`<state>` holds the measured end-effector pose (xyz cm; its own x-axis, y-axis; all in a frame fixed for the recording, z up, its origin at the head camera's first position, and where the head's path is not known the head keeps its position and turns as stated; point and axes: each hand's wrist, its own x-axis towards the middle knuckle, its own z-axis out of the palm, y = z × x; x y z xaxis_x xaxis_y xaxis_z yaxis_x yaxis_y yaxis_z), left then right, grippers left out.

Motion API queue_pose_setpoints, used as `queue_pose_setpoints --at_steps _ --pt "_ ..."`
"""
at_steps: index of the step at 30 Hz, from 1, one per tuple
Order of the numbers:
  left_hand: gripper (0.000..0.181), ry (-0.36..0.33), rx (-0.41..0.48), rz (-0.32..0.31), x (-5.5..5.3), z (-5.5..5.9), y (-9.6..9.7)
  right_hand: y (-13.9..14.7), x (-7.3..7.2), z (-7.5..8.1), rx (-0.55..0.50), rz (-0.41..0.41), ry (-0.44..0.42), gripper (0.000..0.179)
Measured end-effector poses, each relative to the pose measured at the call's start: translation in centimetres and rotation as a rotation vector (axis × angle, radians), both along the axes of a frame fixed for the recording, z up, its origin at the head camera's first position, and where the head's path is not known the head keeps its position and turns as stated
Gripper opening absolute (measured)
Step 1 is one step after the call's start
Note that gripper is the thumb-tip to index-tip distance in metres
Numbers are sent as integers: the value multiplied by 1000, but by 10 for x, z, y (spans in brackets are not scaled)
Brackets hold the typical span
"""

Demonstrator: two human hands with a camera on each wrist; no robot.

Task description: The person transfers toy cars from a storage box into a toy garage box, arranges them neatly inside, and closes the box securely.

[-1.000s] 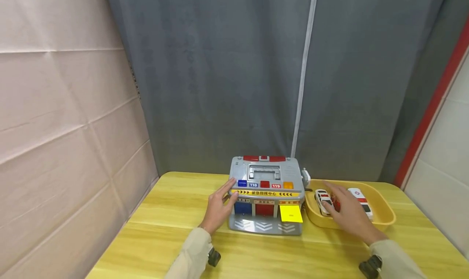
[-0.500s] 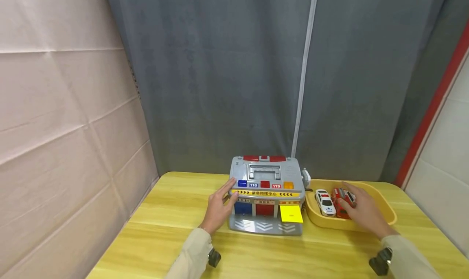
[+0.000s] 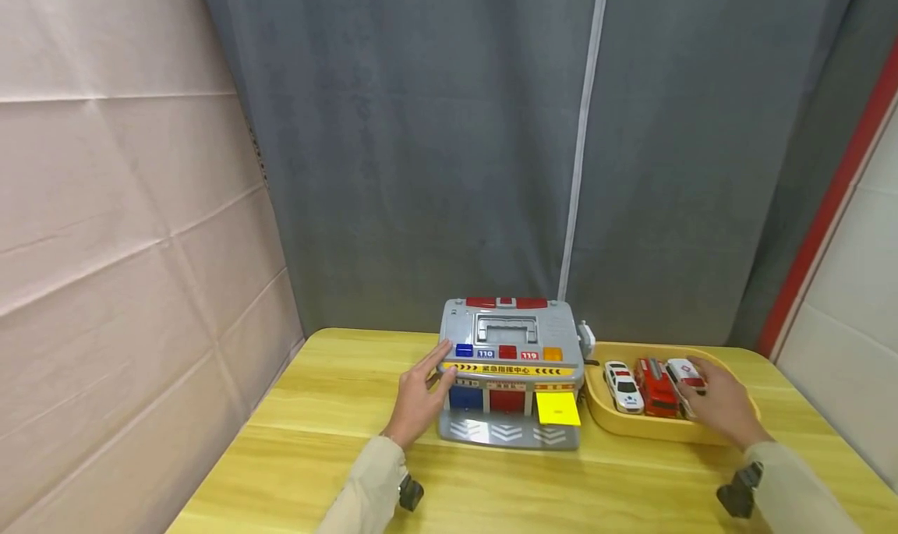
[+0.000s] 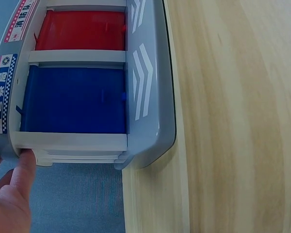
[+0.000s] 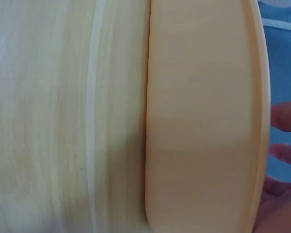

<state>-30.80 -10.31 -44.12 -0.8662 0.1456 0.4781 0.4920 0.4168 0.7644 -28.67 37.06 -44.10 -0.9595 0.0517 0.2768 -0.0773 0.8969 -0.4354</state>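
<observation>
My left hand (image 3: 415,400) rests on the left side of a grey toy emergency station (image 3: 508,331). In the left wrist view, its fingers touch the corner beside the blue garage door (image 4: 75,99). My right hand (image 3: 722,405) is over a white and red toy ambulance (image 3: 684,372) in a yellow tub (image 3: 652,427), thumb and forefinger apart and partly covering it. Whether they touch it is unclear. Left of it in the tub lie a red toy fire truck (image 3: 655,390) and a white toy police car (image 3: 623,387). The right wrist view shows fingertips (image 5: 285,116) beyond the rim.
The station has a red door (image 3: 507,401) and a yellow flap (image 3: 557,408) sticking out at the front. It stands left of the tub on a wooden table (image 3: 316,409). A grey curtain (image 3: 435,167) hangs behind the table.
My right hand has moved rightward over the tub, from beside the police car, past the fire truck, to the ambulance. The toy vehicles stay in place. My left hand has not moved.
</observation>
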Motion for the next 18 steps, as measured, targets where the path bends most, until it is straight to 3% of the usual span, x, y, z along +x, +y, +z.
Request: queue_pose_setpoints --at_steps 6,15,18 --pt "48 5 -2 6 -1 0 -1 5 -6 2 8 -15 -62 61" --pt "48 3 2 -7 -1 -1 -1 11 -13 5 -4 -61 -270 76" --pt "49 10 1 -12 -1 -1 -1 14 -16 2 -1 -61 -303 78"
